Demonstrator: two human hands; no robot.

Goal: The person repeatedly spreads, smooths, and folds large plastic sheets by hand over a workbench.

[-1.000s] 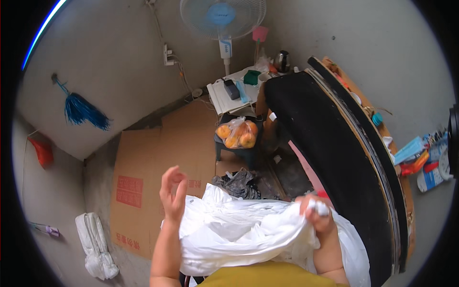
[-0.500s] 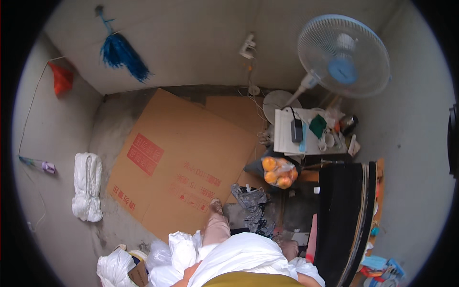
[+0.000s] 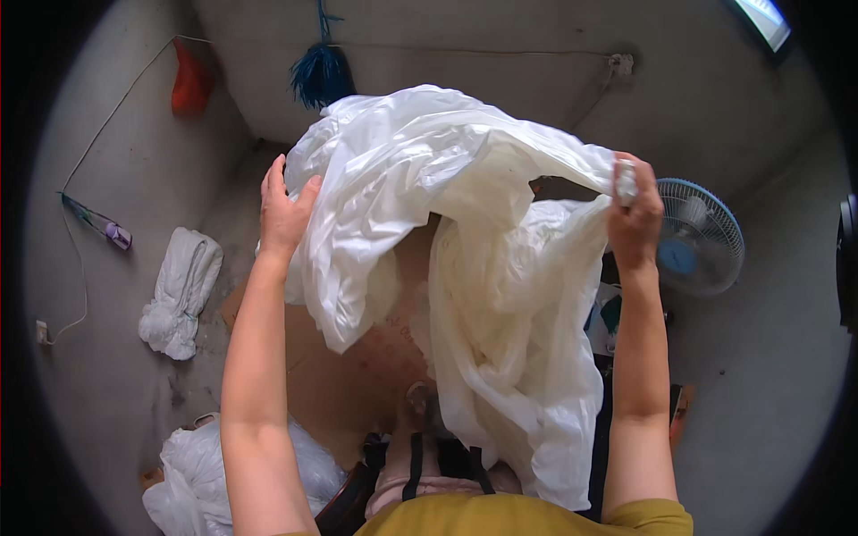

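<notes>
In the head view, I take the middle of the picture as the centre of the clock. The white sheet (image 3: pixel 384 170), thin and much creased, is raised between the two hands. Its upper part makes an arch, with the long axis going roughly from nine to three o'clock; a second part hangs from the right side down toward six o'clock.

The right hand (image 3: pixel 636 214), between two and three o'clock, is closed around a bunched end, so it is the nearer one. From it, the arch goes away toward nine o'clock. The left hand (image 3: pixel 288 214), at ten o'clock, has thumb and fingers spread wide; the sheet lies at its three o'clock, just beside the thumb, and I cannot tell if they touch.

Below lies cardboard (image 3: pixel 322 393), toward seven o'clock; the fan (image 3: pixel 702 237) stands at three.
</notes>
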